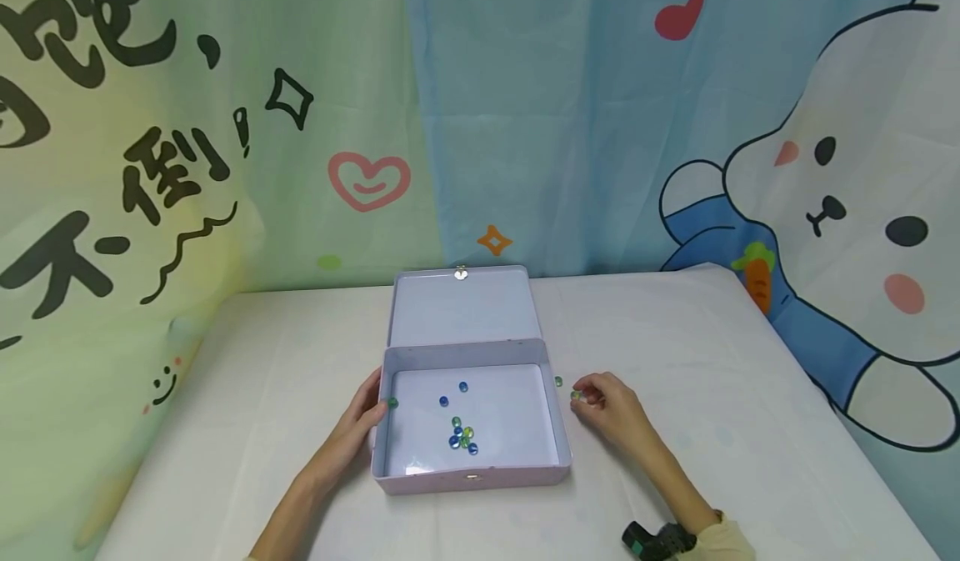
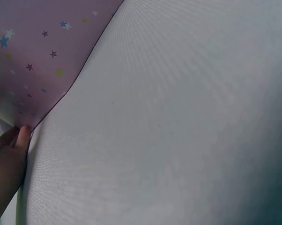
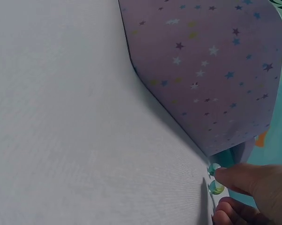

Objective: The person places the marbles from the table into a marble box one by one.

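An open tin box (image 1: 472, 479) stands in front of me, pale inside, its lid (image 1: 465, 307) tipped back. Star prints cover its lilac outer wall (image 3: 202, 70) in the right wrist view. Several blue and green glass marbles (image 1: 463, 438) lie on its floor. My left hand (image 1: 351, 428) holds the left wall, the thumb near the rim. Close to that thumb is a green marble (image 1: 392, 403). Right of the box, my right hand (image 1: 611, 407) pinches a yellow-green marble (image 1: 576, 395) between thumb and fingers. Another green marble (image 1: 558, 381) sits between that hand and the box wall.
A white cloth (image 1: 712, 361) covers the table under the box. Behind it hangs a printed curtain (image 1: 525, 127) with a rabbit figure at the right. A dark wrist device (image 1: 660, 539) is strapped near my right sleeve.
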Available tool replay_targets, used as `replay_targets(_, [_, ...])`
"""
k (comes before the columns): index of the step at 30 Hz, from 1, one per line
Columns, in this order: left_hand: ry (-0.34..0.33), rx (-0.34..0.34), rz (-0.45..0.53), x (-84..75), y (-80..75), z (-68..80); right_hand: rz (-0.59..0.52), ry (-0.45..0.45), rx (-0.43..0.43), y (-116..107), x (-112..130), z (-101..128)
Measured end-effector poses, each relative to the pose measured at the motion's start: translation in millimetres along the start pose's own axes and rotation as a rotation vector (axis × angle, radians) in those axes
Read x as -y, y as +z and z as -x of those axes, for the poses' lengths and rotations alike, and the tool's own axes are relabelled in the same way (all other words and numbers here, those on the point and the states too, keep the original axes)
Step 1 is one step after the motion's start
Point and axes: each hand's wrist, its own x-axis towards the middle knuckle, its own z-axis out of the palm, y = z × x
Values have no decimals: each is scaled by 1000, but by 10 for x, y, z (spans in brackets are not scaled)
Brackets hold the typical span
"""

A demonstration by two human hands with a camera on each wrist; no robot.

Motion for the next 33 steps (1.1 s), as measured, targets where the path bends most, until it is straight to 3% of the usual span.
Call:
replay_targets(16, [-4, 1, -1, 2, 1, 2, 41, -102, -30, 55, -7, 2])
replay_targets(33, [5, 7, 7, 1, -7, 3, 34, -48, -33, 74, 6, -62])
